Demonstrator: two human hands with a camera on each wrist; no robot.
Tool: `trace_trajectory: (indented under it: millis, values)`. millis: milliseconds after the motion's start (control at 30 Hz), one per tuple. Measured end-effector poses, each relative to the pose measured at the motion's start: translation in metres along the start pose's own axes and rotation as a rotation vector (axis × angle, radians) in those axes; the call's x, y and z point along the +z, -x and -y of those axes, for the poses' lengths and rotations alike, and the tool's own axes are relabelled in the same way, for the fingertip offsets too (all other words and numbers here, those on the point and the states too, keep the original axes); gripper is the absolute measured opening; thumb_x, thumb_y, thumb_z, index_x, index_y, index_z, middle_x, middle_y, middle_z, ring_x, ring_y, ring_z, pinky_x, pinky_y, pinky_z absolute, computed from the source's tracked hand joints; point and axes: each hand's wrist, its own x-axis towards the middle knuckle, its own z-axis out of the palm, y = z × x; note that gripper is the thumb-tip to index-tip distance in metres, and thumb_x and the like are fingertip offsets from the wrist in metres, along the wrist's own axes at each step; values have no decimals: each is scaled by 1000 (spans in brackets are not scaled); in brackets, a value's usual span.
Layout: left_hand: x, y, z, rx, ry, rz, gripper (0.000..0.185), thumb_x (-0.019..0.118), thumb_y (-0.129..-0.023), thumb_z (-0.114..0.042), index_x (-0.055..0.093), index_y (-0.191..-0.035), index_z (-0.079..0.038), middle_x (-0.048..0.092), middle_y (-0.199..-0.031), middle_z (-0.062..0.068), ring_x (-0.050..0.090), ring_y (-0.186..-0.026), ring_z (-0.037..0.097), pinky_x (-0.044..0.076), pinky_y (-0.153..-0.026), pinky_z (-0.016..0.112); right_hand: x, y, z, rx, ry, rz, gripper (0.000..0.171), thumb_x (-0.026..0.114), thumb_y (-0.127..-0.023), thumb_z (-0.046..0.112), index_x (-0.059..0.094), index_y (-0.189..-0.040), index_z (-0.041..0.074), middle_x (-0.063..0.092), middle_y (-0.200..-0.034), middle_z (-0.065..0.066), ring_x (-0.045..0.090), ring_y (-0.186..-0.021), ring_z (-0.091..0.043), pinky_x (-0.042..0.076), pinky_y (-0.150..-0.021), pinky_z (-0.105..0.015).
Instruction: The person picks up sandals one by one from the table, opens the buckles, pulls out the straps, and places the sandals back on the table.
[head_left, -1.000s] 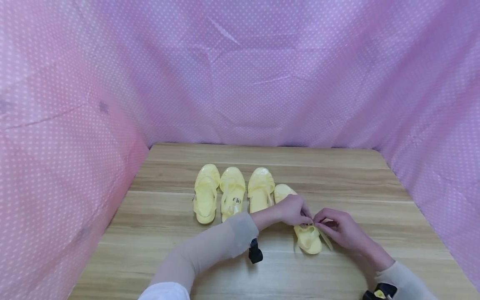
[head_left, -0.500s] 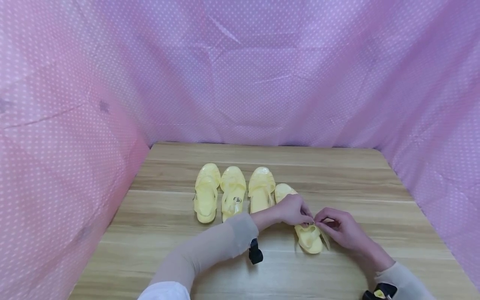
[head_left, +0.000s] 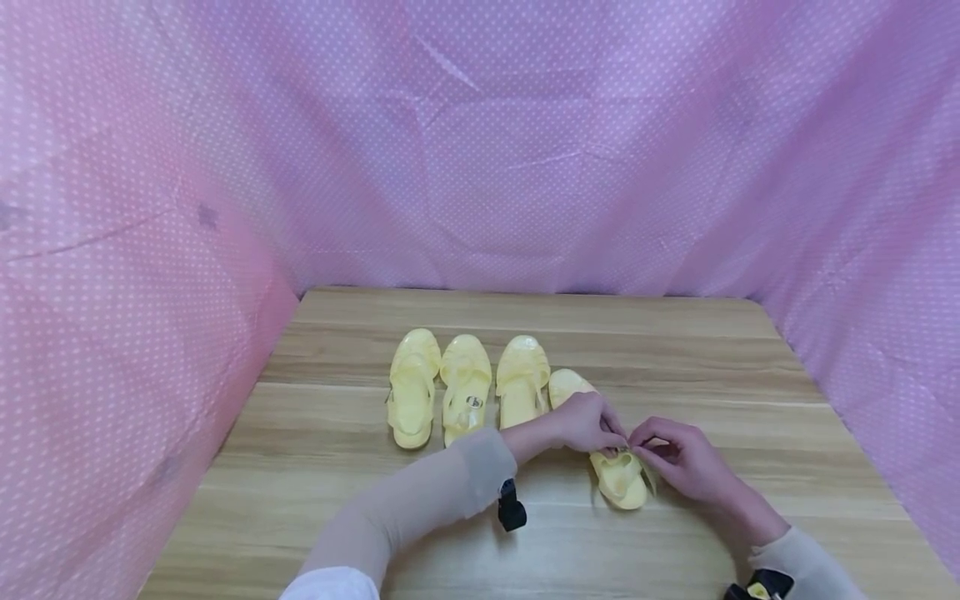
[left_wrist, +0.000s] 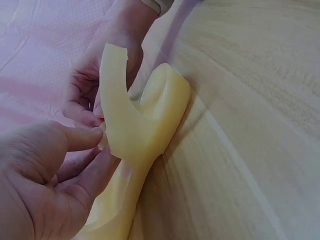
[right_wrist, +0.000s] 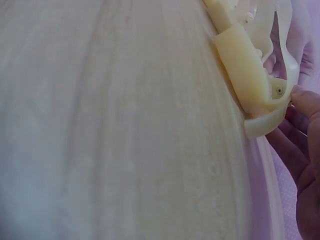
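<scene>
A pale yellow jelly sandal (head_left: 621, 486) lies tilted on the table at the right end of a row, its middle hidden under my left hand (head_left: 587, 421). That hand pinches the sandal's strap near the buckle between thumb and finger. From the right, my right hand (head_left: 684, 460) meets it and pinches the strap at the same spot. A loose strap end (left_wrist: 114, 75) curves up past the fingers in the left wrist view. In the right wrist view the strap (right_wrist: 267, 124) bends round beside the right thumb. Fingers mostly hide the buckle itself.
Three more yellow sandals, a left one (head_left: 412, 400), a middle one (head_left: 466, 371) and a right one (head_left: 522, 362), stand side by side, toes away from me. The wooden table (head_left: 315, 500) is bordered by a pink dotted cloth (head_left: 487, 167).
Both hands stay at the strap in nearly the same place. The loose strap end beside the sandal's heel has shifted slightly left, closer to the heel.
</scene>
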Motion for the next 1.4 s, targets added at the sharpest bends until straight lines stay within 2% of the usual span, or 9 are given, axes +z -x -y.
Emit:
trace_trajectory:
  millis: [100,133,300,367,633,700,933,1233,1400]
  values:
    - [2,2,1,-33,93,-3,7,76,-97,-6,82,-98,-2,82,-81,7,73,-61,6,56,-61,16,0,1,-1,11,0,4,39,74,-88,-17,73,-103,18,75,-100,1,73,-95,-3,64,-74,-23]
    - [2,2,1,-28,88,-3,7,76,-97,-6,82,-98,-3,81,-82,6,73,-62,6,56,-62,16,0,1,-1,12,-2,4,39,74,-88,-18,73,-103,18,75,-101,2,73,-95,-3,64,-73,-23]
    - [1,1,2,58,-67,-5,7,78,-97,-14,82,-101,-9,82,-83,2,70,-63,0,52,-64,11,1,0,-2,-11,2,-10,38,74,-86,-19,74,-104,15,76,-99,-3,73,-95,-2,64,-72,-23]
    - [1,0,2,63,-93,-10,7,79,-97,-15,82,-100,-9,82,-82,1,70,-62,0,52,-64,10,2,0,-2,-20,0,-7,38,74,-86,-19,74,-105,13,75,-99,-6,73,-95,-2,64,-72,-23]
    - [3,0,8,-37,127,-10,5,77,-97,-6,80,-97,-2,81,-80,6,74,-63,7,57,-62,16,1,1,-3,-18,-5,19,37,73,-88,-18,72,-104,15,75,-100,-5,72,-97,-3,64,-72,-23]
    - [2,0,8,-48,142,-9,5,76,-98,-6,79,-98,-3,80,-79,5,74,-63,8,57,-62,17,1,1,-3,-18,-8,19,36,73,-88,-18,73,-104,14,75,-100,-5,72,-97,-3,64,-72,-23]
    - [1,-4,8,27,-76,-8,9,75,-100,-16,82,-103,-11,80,-76,-3,69,-59,-1,52,-66,10,5,0,-4,-22,-14,9,35,73,-87,-19,73,-104,11,75,-99,-8,72,-97,-1,64,-72,-23]
    - [0,4,3,-49,52,-22,6,76,-98,-7,81,-98,-4,81,-82,5,72,-63,6,55,-61,15,5,0,-2,-24,8,12,37,73,-87,-19,72,-103,15,75,-100,-4,73,-96,-4,64,-74,-22]
    - [1,5,0,-26,-15,-22,6,75,-99,-10,80,-99,-7,80,-82,0,69,-64,2,53,-63,13,4,0,-1,-15,7,10,38,73,-88,-19,72,-102,17,75,-100,-2,73,-97,-3,64,-73,-22]
